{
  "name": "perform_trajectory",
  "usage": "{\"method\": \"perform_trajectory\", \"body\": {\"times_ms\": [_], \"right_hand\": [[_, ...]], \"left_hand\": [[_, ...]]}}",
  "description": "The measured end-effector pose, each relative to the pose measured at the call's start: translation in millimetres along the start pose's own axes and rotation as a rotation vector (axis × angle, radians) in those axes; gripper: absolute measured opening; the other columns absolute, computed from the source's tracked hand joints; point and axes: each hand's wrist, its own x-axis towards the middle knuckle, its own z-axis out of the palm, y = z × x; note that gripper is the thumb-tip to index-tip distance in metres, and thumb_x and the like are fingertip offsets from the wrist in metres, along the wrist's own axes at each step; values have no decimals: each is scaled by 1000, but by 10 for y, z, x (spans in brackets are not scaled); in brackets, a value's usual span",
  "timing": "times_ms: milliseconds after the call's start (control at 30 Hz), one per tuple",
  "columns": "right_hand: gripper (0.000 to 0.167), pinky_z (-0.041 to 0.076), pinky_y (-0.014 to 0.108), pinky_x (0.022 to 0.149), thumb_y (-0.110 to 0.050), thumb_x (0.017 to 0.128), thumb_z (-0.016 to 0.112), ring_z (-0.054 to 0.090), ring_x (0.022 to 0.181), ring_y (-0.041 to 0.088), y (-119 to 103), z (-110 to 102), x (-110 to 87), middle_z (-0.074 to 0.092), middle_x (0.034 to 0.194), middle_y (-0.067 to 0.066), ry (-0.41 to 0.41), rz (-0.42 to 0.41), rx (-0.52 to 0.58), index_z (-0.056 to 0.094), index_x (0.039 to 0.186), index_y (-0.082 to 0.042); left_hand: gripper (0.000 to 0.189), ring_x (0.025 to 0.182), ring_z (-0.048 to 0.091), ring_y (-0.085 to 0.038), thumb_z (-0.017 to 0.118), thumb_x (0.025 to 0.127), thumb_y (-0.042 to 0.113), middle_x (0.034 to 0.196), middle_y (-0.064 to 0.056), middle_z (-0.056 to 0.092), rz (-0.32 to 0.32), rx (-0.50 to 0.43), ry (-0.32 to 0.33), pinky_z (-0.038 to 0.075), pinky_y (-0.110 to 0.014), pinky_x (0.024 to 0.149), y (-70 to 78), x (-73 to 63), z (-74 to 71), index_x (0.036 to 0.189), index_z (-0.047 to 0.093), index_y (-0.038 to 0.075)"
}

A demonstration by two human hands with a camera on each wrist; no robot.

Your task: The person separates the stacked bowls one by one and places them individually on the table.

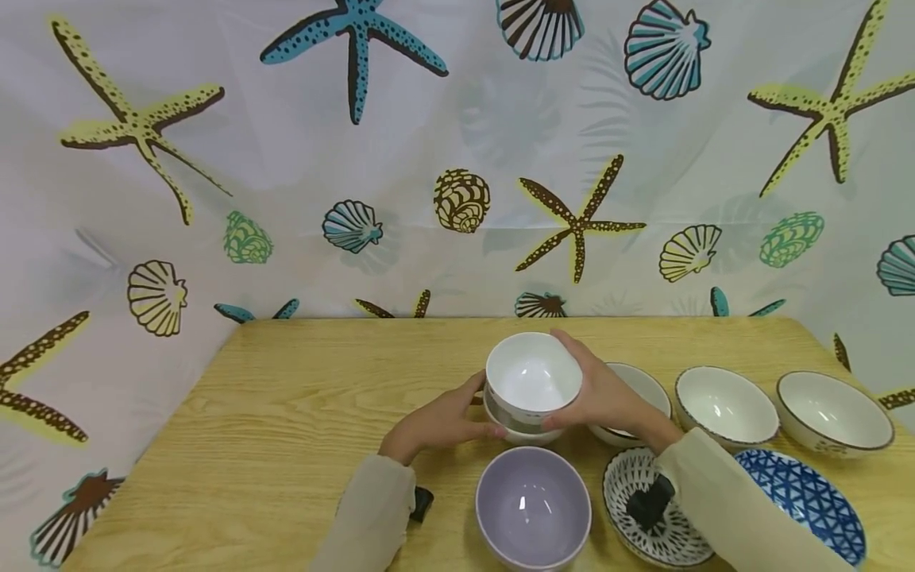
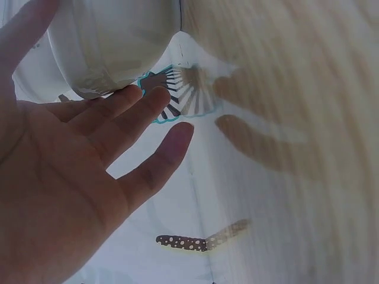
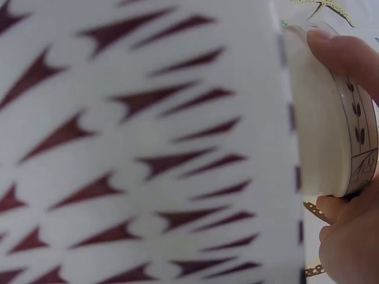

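In the head view, my right hand [image 1: 596, 389] grips a white bowl [image 1: 534, 372] by its right side, thumb in front and fingers behind. A second white bowl [image 1: 527, 435] shows just beneath it; whether the two touch cannot be told. My left hand [image 1: 446, 417] holds the lower bowl at its left side, thumb in front. In the left wrist view, some left fingers [image 2: 127, 121] meet a bowl's underside [image 2: 112, 53], while others extend past it. The right wrist view shows a leaf-patterned band [image 3: 358, 112] on a bowl beside my right fingers.
Right in front stands a lilac bowl [image 1: 532, 504]. To its right are a black-and-white patterned bowl [image 1: 622, 504], partly under my right wrist, and a blue patterned plate [image 1: 808, 496]. Three white dark-rimmed bowls [image 1: 636, 385], [image 1: 725, 405], [image 1: 832, 409] line the wooden table's [image 1: 307, 445] right side.
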Motion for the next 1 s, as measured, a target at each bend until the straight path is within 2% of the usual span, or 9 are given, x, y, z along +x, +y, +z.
{"method": "perform_trajectory", "body": {"times_ms": [300,533,667,833,1000], "right_hand": [[120,45,49,96,-19,59,89,48,121,38,-83,-115,-57,36,145,22,26,-23,24,15,152,-5],[121,45,49,96,-18,60,90,47,123,38,-128,-218,-141,35,146,21,31,-16,23,13,153,-6],[120,44,50,97,-15,59,91,46,124,39,-140,-273,-174,35,145,20,41,-44,36,15,152,-6],[119,45,48,96,-11,57,91,47,123,37,-128,-348,-253,37,144,18,65,-32,47,19,151,-11],[121,46,48,95,-11,58,90,47,122,40,-135,-429,-354,35,144,22,96,-3,26,15,152,-7]], "left_hand": [[93,136,40,-32,74,83,38,150,-13,37,-7,9,12,33,-52,110,36,-18,-15,153,18,12],[88,136,40,-32,73,84,34,151,-11,38,36,2,9,31,-51,111,26,-5,-4,152,20,15],[86,136,40,-32,74,84,31,149,-11,39,55,-11,5,31,-52,111,30,-4,-10,151,22,15],[86,136,40,-33,73,84,32,148,-13,40,44,-8,-3,32,-53,110,32,16,18,150,22,14],[88,135,41,-34,74,83,36,146,-14,43,16,13,8,33,-52,110,46,28,23,150,22,13]]}}
